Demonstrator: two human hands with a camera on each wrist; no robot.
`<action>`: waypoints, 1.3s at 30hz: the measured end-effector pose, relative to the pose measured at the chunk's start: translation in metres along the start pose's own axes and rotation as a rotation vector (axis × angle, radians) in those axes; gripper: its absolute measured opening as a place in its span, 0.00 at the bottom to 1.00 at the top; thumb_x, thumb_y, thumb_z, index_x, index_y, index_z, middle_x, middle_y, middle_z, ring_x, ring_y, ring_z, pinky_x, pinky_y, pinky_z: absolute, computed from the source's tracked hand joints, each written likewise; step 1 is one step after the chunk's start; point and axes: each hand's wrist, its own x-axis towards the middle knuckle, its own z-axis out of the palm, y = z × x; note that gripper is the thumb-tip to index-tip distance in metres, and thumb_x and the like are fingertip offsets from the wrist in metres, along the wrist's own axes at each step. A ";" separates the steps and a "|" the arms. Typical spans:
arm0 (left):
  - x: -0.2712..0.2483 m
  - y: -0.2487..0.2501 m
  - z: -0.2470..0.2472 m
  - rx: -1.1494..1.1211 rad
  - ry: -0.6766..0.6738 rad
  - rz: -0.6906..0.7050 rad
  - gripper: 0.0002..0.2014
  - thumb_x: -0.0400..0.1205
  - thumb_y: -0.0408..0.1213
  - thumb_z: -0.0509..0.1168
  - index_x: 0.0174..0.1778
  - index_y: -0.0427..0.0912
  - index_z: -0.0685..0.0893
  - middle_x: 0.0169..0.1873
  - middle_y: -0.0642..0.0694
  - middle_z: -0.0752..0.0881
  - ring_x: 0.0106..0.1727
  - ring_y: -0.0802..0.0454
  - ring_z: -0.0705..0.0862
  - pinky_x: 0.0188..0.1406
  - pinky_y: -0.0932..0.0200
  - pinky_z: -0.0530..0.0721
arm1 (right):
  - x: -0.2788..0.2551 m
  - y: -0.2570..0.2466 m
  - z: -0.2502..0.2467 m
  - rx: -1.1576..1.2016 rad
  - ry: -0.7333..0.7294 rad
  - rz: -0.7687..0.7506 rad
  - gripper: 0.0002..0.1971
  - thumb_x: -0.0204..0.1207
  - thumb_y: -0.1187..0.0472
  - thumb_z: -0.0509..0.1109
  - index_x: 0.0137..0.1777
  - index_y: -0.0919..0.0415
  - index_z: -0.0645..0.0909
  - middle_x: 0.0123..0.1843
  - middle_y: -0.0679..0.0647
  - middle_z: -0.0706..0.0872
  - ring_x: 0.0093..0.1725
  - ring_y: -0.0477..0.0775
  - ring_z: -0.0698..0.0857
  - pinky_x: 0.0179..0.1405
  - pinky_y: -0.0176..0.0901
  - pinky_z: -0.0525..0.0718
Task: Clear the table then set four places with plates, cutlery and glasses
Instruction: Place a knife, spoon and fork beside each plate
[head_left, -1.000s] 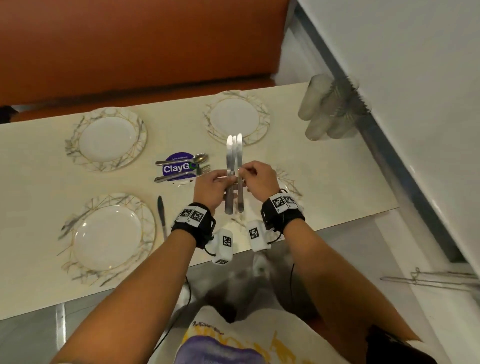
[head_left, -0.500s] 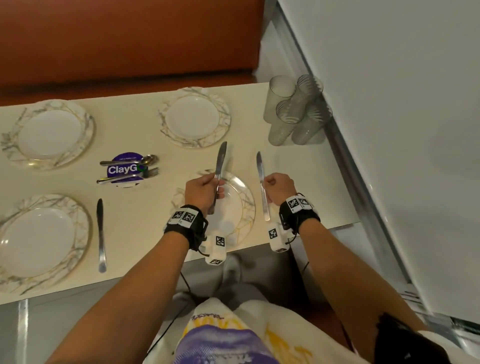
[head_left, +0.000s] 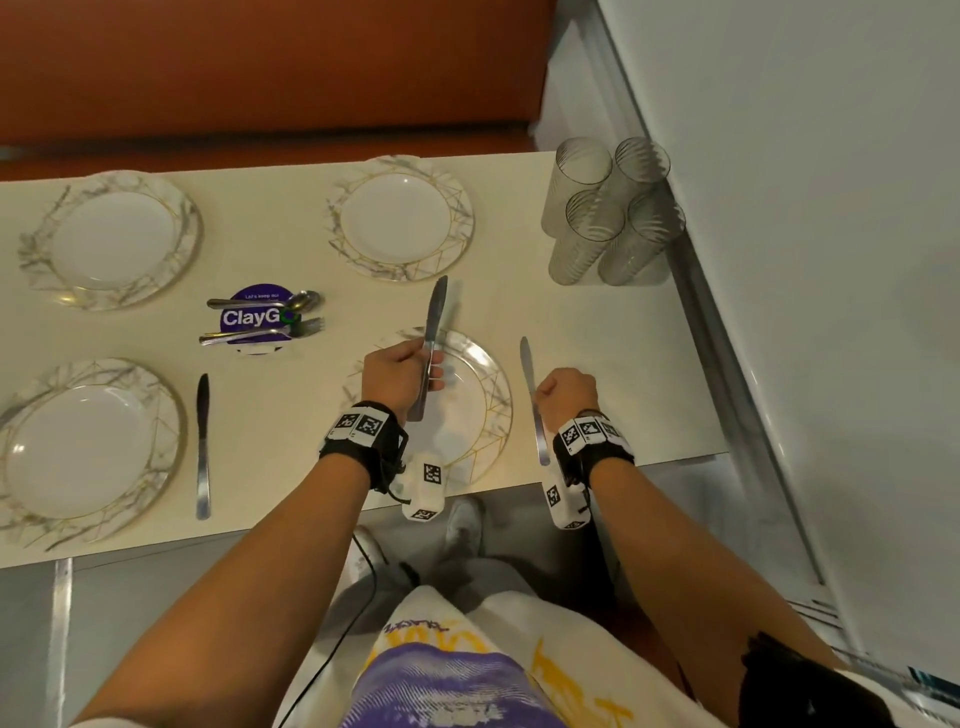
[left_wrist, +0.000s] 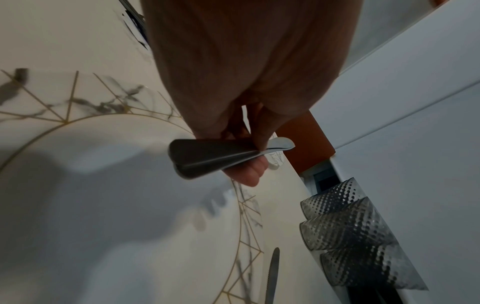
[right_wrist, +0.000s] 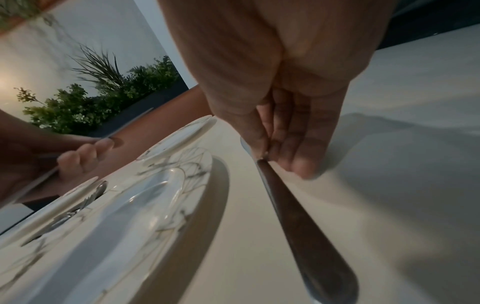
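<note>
My left hand (head_left: 410, 371) grips two stacked table knives (head_left: 434, 322) over the near right plate (head_left: 483, 410), blades pointing away; their handles (left_wrist: 207, 158) fan apart below the fingers (left_wrist: 249, 174). My right hand (head_left: 563, 389) pinches a single knife (head_left: 529, 374) just right of that plate, low over the table; whether it touches the top I cannot tell. Its handle (right_wrist: 298, 216) runs toward the camera beside the plate rim (right_wrist: 202, 176). Another knife (head_left: 202, 447) lies right of the near left plate (head_left: 88, 452). Two more plates (head_left: 109, 239) (head_left: 400, 223) sit at the far side.
A spoon and fork lie across a purple round sticker (head_left: 260, 317) at the table's middle. Several ribbed glasses (head_left: 608, 213) (left_wrist: 350, 236) stand clustered at the far right corner by the white wall. An orange bench runs behind the table (head_left: 597, 322).
The hands, joined on one bunch of knives a second ago, have parted. My right hand took one knife to the right of the near right plate and lowered it; my left keeps the others.
</note>
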 end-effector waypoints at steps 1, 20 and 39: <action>0.000 -0.001 -0.001 0.005 0.002 -0.005 0.11 0.89 0.25 0.63 0.64 0.31 0.88 0.42 0.39 0.90 0.31 0.52 0.86 0.34 0.60 0.92 | -0.001 0.001 0.000 0.018 0.029 -0.020 0.06 0.80 0.62 0.72 0.51 0.61 0.89 0.49 0.58 0.90 0.45 0.56 0.87 0.45 0.42 0.86; -0.003 -0.011 -0.005 -0.021 0.020 -0.021 0.13 0.89 0.24 0.60 0.65 0.27 0.86 0.45 0.36 0.90 0.32 0.51 0.87 0.37 0.56 0.92 | -0.004 0.011 0.011 0.003 -0.003 -0.264 0.28 0.80 0.65 0.72 0.79 0.43 0.76 0.59 0.53 0.75 0.51 0.49 0.80 0.52 0.37 0.81; 0.003 -0.001 -0.031 0.087 -0.001 0.027 0.11 0.89 0.34 0.66 0.61 0.43 0.93 0.37 0.49 0.91 0.32 0.52 0.81 0.20 0.65 0.73 | -0.006 -0.103 -0.015 0.303 0.207 -0.445 0.12 0.81 0.63 0.69 0.63 0.57 0.85 0.46 0.53 0.85 0.44 0.50 0.83 0.51 0.42 0.83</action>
